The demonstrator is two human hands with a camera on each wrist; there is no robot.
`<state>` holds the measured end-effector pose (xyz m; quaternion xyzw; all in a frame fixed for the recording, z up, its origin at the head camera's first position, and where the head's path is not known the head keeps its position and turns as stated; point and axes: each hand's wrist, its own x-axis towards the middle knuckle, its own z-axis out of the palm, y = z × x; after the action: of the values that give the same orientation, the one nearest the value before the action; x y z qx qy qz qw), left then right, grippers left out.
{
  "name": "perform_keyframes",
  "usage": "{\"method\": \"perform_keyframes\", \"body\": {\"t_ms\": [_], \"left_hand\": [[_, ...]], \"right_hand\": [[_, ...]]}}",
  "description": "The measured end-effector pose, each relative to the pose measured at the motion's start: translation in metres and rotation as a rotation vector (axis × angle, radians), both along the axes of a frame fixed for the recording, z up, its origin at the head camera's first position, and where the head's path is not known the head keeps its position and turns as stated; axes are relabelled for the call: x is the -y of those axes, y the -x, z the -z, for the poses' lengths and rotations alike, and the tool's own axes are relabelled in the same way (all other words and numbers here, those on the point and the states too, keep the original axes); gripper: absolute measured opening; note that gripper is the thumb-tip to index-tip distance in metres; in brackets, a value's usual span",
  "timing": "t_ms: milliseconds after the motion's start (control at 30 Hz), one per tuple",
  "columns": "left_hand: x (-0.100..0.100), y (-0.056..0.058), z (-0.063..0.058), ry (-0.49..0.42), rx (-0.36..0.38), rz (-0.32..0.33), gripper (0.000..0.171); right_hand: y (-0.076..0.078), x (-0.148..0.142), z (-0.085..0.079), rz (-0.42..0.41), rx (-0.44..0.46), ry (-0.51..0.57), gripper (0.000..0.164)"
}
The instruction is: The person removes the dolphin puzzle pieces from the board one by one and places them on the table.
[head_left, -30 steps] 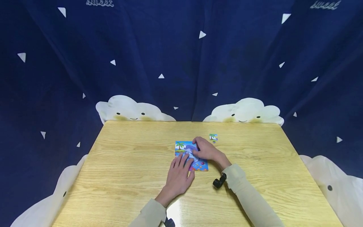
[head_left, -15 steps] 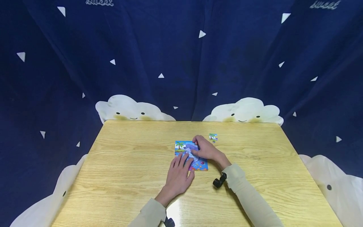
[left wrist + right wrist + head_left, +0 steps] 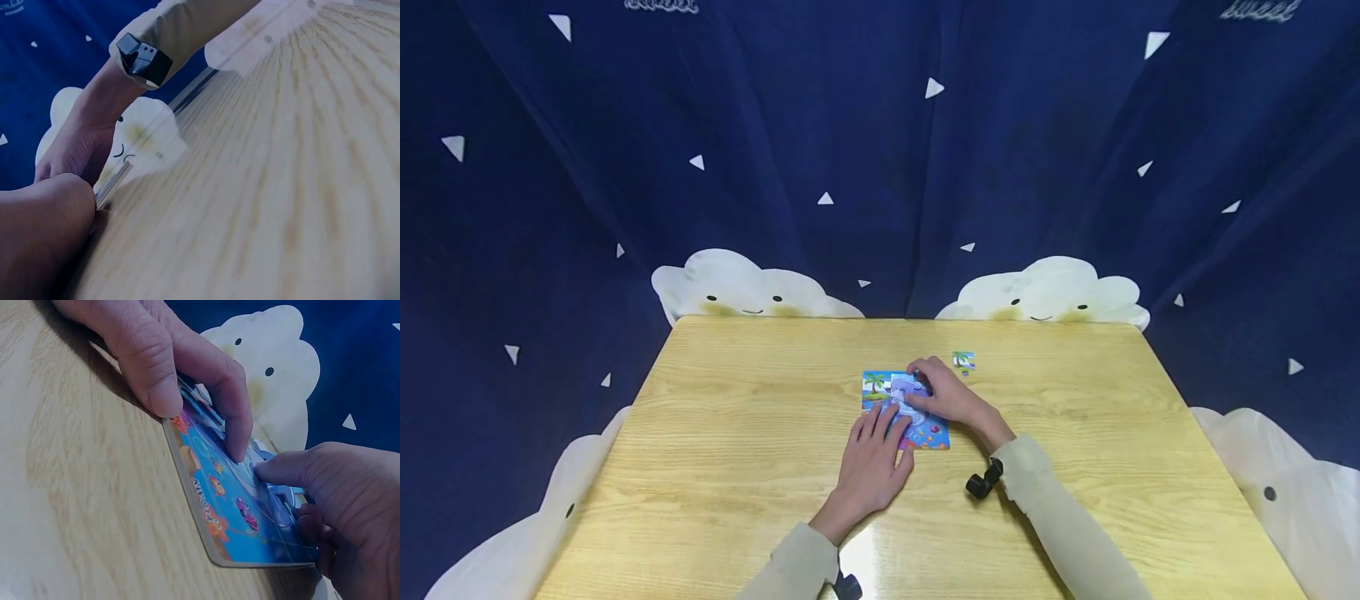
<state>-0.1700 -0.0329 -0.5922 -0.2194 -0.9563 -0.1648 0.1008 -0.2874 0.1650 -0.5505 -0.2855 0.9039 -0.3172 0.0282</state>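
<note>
A jigsaw puzzle (image 3: 934,437) with a dolphin, a palm tree and small sea creatures lies on the table. My left hand (image 3: 872,471) rests on its lower left part with fingers spread; in the right wrist view, the left thumb sits at the near edge. At the upper right, my right hand (image 3: 951,396) holds a dolphin puzzle piece (image 3: 901,383) between thumb and curled fingers. The piece shows a pale patch and lies over the upper middle of the picture. The right hand hides the puzzle's upper right corner. In the left wrist view the puzzle is mostly hidden.
The wooden table (image 3: 737,450) reaches back to a dark blue curtain (image 3: 775,167) with white clouds. Beyond the right hand lies a small palm-tree picture piece (image 3: 963,360), with a tiny round spot (image 3: 965,373) just below it. Both wrists wear black cameras (image 3: 983,481).
The dolphin piece under my right hand has shifted and tilted slightly, and a pale patch now shows at its upper left. The right fingers moved slightly; my left hand stayed in place.
</note>
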Motion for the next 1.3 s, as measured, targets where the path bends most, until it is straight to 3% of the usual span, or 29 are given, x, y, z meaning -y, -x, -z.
{"method": "perform_keyframes", "body": {"t_ms": [767, 1033, 1300], "left_hand": [[-0.001, -0.001, 0.0, 0.004, -0.001, -0.005, 0.051], [0.0, -0.001, 0.001, 0.006, -0.017, -0.009, 0.05], [0.0, 0.0, 0.004, 0.01, -0.043, -0.014, 0.049]], "right_hand": [[0.001, 0.0, 0.011, 0.011, 0.026, 0.059, 0.04], [-0.001, 0.001, 0.012, -0.021, -0.062, -0.043, 0.042], [0.0, -0.001, 0.01, -0.025, -0.104, -0.028, 0.038]]}}
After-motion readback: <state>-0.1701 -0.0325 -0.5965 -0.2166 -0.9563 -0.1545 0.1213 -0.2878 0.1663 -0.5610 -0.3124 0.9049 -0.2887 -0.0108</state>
